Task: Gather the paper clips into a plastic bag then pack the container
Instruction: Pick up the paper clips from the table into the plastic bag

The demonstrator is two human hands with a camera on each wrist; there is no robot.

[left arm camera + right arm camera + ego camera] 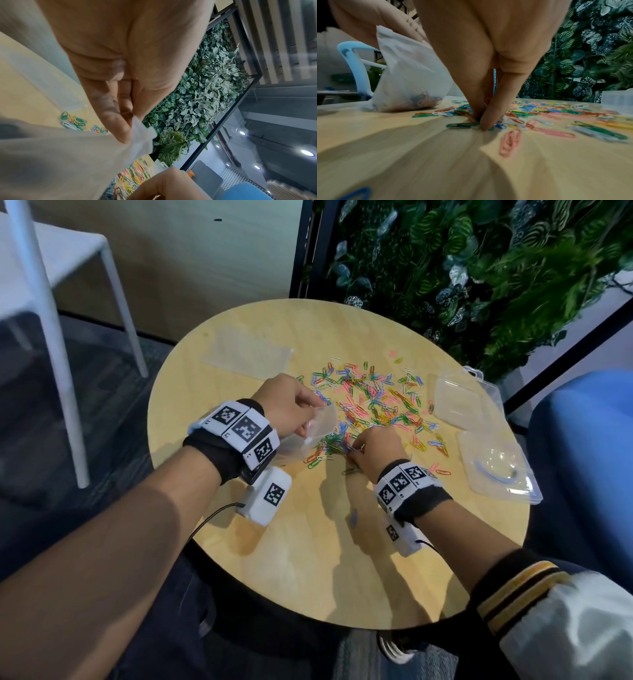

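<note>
Coloured paper clips [373, 402] lie scattered over the middle of the round wooden table [308, 559]. My left hand [291, 405] pinches the top edge of a small clear plastic bag [318, 428], which holds a few clips at its bottom [421, 100]. The bag [142, 129] hangs from my thumb and fingers. My right hand [373, 450] is down on the pile beside the bag, with thumb and fingertips [485, 121] pinched together on a bunch of clips [489, 125]. A clear plastic container [462, 397] stands open at the right.
A spare flat plastic bag [246, 352] lies at the table's far left. A second clear lid or tray [496, 470] sits near the right edge. A plant wall [479, 268] stands behind, a white chair [51, 302] at left, a blue seat [589, 440] at right.
</note>
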